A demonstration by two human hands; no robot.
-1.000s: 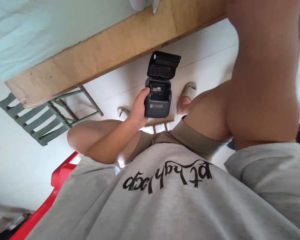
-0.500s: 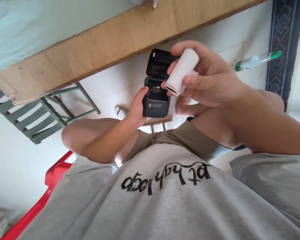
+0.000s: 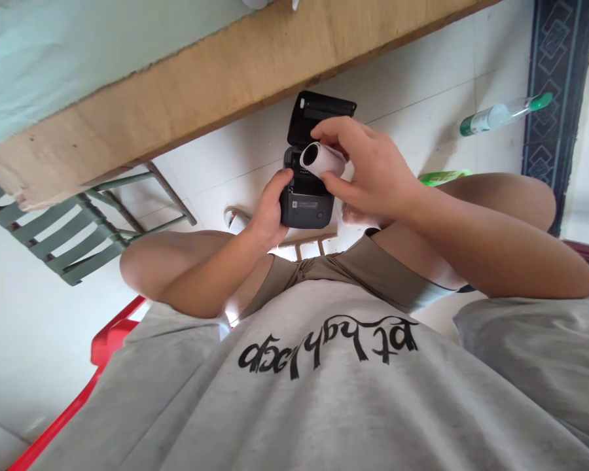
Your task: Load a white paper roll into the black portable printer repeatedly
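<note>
A small black printer (image 3: 307, 208) with its lid (image 3: 321, 114) flipped up is held over my lap. My left hand (image 3: 266, 212) is wrapped round its left side, thumb on the top edge. My right hand (image 3: 368, 173) pinches a white paper roll (image 3: 322, 160) between thumb and fingers, right at the printer's open compartment, the roll's hollow core facing left. I cannot tell whether the roll touches the compartment.
A wooden table edge (image 3: 216, 85) with a pale green top runs overhead. A green slatted chair (image 3: 73, 229) stands at the left, a red plastic seat (image 3: 108, 340) under me. A clear bottle with a green cap (image 3: 505, 114) lies on the white tiled floor at right.
My right hand came into view with the white paper roll, then moved down and left until the roll reached the printer's open compartment. My left hand has kept hold of the printer.
</note>
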